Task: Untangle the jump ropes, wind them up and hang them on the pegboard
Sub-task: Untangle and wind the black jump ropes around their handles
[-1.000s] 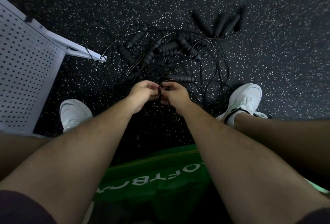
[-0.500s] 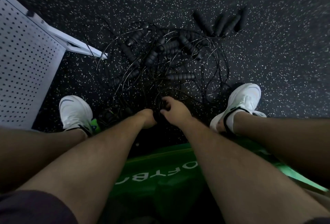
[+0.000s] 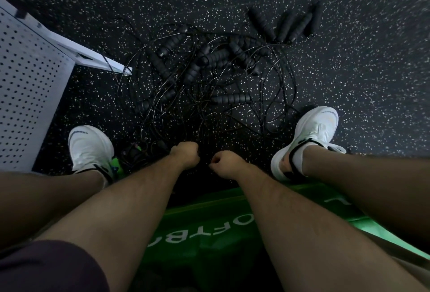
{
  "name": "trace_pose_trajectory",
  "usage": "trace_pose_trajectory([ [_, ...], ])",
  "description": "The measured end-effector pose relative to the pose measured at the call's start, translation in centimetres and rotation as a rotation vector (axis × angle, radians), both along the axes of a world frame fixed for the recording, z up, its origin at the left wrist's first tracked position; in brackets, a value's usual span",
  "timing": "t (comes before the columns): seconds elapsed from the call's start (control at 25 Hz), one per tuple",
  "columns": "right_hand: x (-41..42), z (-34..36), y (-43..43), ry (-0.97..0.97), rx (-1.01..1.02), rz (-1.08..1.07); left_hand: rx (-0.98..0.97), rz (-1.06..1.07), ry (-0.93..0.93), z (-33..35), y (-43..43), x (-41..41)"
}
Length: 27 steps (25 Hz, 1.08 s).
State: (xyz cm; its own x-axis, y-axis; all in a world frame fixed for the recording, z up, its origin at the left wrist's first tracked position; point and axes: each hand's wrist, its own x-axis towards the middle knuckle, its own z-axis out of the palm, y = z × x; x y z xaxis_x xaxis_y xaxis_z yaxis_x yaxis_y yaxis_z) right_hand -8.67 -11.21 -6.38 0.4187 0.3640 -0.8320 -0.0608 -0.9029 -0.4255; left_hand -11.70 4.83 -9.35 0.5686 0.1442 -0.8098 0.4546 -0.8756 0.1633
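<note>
Well, we look down on a speckled black floor [image 3: 349, 82], the white pegboard [image 3: 28, 96] at our left, a green lettered pad [image 3: 209, 212] beneath our forearms. The jump ropes [image 3: 209, 75] sprawl tangled between our white shoes [image 3: 89, 147] — just ahead of the left hand [image 3: 185, 155], fisted on strands that run into it. The right hand [image 3: 224, 164] is curled beside it — around what, we cannot tell.

All jump ropes [image 3: 232, 99] showing black; floor [image 3: 353, 77] black, speckled white; pegboard [image 3: 28, 96] white, dotted with dark holes; shoes [image 3: 89, 145] white; seat [image 3: 209, 256] showing green, white lettering.
</note>
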Motion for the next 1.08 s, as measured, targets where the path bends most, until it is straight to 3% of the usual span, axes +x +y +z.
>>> trace_pose_trajectory([
  [0.12, -0.3, 0.2, -0.3, 0.032, 0.005, -0.017, -0.037, 0.065, -0.009, -0.2, -0.1, -0.2],
  [0.24, -0.5, 0.3, -0.2, 0.019, 0.027, -0.045, 0.053, 0.112, -0.001, -0.7, -1.0, -0.4],
  [0.56, 0.0, -0.2, -0.2, -0.015, 0.009, -0.050, 0.093, 0.080, -0.026, -1.1, -2.3, -1.1],
  [0.72, 0.2, -0.2, 0.4, -0.017, 0.045, -0.079, -0.137, 0.117, -0.118, 0.1, -2.1, 0.2],
  [0.84, 0.2, 1.1, 1.0, 0.002, 0.119, -0.183, -0.191, 0.137, -0.123, 2.3, -0.4, 1.3],
  [1.08, 0.0, 4.8, 3.1, 0.151, 0.392, -0.404, -0.502, 0.586, -0.345, 9.5, 1.8, 3.3],
])
